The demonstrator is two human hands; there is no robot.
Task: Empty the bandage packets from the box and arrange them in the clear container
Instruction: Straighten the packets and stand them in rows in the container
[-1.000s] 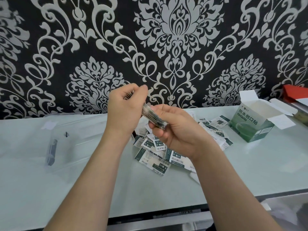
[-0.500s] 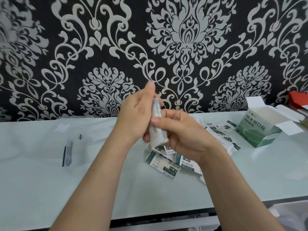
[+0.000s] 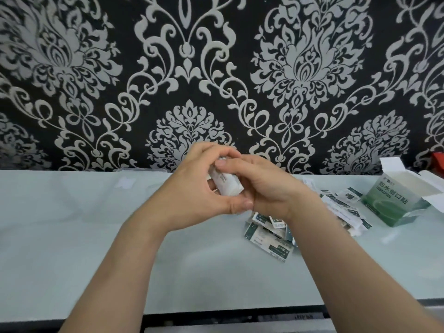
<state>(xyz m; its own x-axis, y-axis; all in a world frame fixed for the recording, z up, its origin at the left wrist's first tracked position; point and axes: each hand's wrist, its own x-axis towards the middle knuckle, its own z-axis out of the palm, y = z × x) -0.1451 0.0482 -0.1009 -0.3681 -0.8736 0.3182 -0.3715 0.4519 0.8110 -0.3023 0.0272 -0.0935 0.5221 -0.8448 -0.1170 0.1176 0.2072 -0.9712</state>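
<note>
Filling the whole background, black wallpaper (image 3: 216,68) with silvery damask scrolls. Below it, stretching from edge to edge, pale green glossy tabletop (image 3: 72,236). Reaching in from the near edge, two bare forearms, meeting above the middle of the tabletop.

Left grip (image 3: 192,188) curled round a small white stack of bandage packets (image 3: 227,186), thumb underneath, fingers bent over the top. Right grip (image 3: 269,191) clenched on the same stack from the other side, forefinger laid along its upper edge. Stack held on a tilt, raised off the tabletop, level with the wallpaper's lower border.

Resting at the right, well apart from both grips, green-and-white cardboard box (image 3: 394,203), flaps spread open, white inside showing.

Barely visible at the back of the tabletop, just left of the left grip, clear plastic container (image 3: 141,170), with only a faint rim and a pale label patch to go by; contents impossible to tell.

Scattered on the tabletop between the right forearm and the box, loose white-and-dark-green bandage packets (image 3: 266,239), overlapping in a heap, partly hidden beneath the right wrist.

Peeking in at the far right edge, behind the box, small red object (image 3: 438,164), cut off by the frame.
</note>
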